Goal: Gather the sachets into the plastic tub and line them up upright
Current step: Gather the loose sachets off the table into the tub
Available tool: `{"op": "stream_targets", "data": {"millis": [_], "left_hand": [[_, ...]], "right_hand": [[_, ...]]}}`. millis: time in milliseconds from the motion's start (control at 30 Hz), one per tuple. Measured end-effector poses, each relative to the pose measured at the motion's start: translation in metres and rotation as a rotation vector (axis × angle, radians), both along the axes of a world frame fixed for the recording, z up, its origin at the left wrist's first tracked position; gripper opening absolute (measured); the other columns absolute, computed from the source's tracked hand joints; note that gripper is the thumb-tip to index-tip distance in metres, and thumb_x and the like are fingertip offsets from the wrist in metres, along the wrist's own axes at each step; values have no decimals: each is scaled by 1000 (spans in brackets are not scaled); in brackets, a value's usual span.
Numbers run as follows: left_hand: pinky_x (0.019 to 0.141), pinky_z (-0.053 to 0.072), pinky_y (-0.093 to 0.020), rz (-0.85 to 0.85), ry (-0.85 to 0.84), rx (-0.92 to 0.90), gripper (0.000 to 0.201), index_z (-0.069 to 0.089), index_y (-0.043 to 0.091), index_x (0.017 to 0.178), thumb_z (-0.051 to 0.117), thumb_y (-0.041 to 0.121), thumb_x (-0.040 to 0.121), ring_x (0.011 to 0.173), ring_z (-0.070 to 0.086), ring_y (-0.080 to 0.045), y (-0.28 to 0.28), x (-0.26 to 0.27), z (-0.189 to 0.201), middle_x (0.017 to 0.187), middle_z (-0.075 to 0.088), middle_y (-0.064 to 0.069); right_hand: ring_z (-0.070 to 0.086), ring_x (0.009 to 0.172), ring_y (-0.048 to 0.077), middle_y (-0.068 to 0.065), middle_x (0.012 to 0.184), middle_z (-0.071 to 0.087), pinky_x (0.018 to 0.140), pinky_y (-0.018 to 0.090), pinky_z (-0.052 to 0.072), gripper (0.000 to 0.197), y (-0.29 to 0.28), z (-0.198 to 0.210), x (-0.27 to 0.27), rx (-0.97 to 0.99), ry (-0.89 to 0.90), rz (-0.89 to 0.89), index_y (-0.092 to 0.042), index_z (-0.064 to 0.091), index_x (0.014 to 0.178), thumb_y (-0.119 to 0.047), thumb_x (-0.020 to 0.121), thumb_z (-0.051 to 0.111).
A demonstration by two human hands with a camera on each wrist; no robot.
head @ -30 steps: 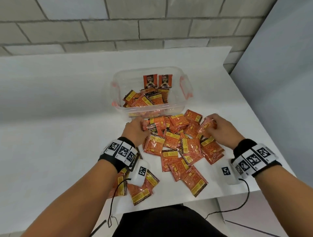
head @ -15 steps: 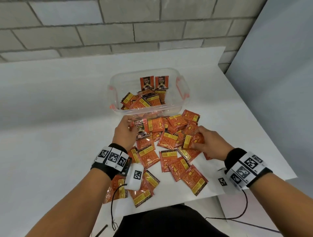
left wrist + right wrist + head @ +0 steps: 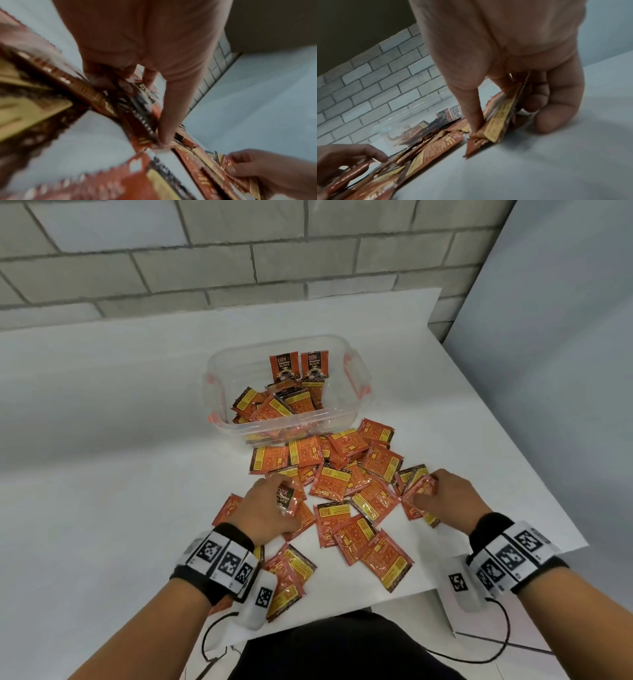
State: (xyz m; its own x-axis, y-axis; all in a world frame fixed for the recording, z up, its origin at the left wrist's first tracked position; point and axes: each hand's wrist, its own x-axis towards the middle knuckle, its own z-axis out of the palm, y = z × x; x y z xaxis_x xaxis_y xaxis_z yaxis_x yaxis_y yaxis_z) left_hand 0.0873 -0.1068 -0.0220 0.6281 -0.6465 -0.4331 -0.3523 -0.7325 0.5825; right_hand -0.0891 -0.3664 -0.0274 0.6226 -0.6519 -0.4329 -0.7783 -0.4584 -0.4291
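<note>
Head view: plastic tub (image 3: 356, 392) holds sachets (image 3: 274, 409), two upright.

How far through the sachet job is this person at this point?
Early. Done: two upright sachets stand against the far wall of the plastic tub; a loose heap lies flat in front of them. In hand: the left hand and right hand each grip sachets picked from the pile on the table. Left: most of that pile, plus standing up the heap.
</note>
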Motion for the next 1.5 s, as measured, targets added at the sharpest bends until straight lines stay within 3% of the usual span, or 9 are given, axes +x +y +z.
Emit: {"op": "stream_targets", "data": {"millis": [67,200,367,633,867,1100,1167,1300,1500], "left_hand": [[88,41,-22,-26,-26,41,80,43,24,136,85,22,67,109,48,-18,-4,0,-3,126,41,-4],[85,44,-23,-22,-66,54,70,48,20,127,85,23,68,101,50,-19,-9,-1,-7,123,39,-5],[88,40,-35,-23,-142,64,60,47,22,120,81,27,72,112,38,-24,-11,-4,-12,120,49,-7],[101,40,-44,7,-267,160,88,29,17,144,78,39,74,127,39,-31,-15,2,-15,139,49,-9],[96,41,-40,25,-327,250,77,41,17,132,75,51,72,120,37,-28,-20,13,-15,130,44,-10],[92,41,-38,60,-361,185,67,40,18,123,77,43,73,114,39,-26,-20,12,-15,124,46,-8],[90,42,-41,60,-332,169,64,40,17,121,77,40,75,112,47,-27,-21,12,-15,121,54,-7],[90,46,-43,73,-261,113,61,37,19,118,78,34,75,103,59,-26,-22,12,-15,116,61,-5],[89,49,-37,89,-177,-9,65,42,20,129,79,25,76,110,58,-25,-20,14,-15,128,57,-5]], "right_hand": [[56,73,12,7,96,58,52,22,41,43,0,-3,4,-16,-29,-5,-7,52,110,-32,80,71],[50,90,19,4,105,40,70,27,43,59,3,-1,8,-52,-57,-18,-7,45,125,-32,79,73],[51,75,12,3,101,51,52,23,36,51,2,6,7,45,-39,-63,-7,42,119,-27,82,72],[61,81,20,6,95,61,64,31,51,43,-1,-2,9,-12,64,-36,-10,50,101,-38,78,73],[56,71,12,0,88,54,51,26,42,49,0,7,15,73,41,-84,-15,40,109,-27,78,76],[55,75,12,4,101,59,54,23,39,50,-7,21,11,101,-163,-127,-9,47,120,-18,80,75],[61,78,11,4,101,65,60,23,44,50,-2,25,14,189,-217,-64,-8,52,117,-19,76,79],[55,116,24,6,133,55,95,32,45,80,12,13,25,236,-55,104,-6,44,137,-35,72,80],[59,82,11,-1,94,65,66,21,46,53,26,13,36,179,-13,189,-15,52,124,-21,77,76]]}}
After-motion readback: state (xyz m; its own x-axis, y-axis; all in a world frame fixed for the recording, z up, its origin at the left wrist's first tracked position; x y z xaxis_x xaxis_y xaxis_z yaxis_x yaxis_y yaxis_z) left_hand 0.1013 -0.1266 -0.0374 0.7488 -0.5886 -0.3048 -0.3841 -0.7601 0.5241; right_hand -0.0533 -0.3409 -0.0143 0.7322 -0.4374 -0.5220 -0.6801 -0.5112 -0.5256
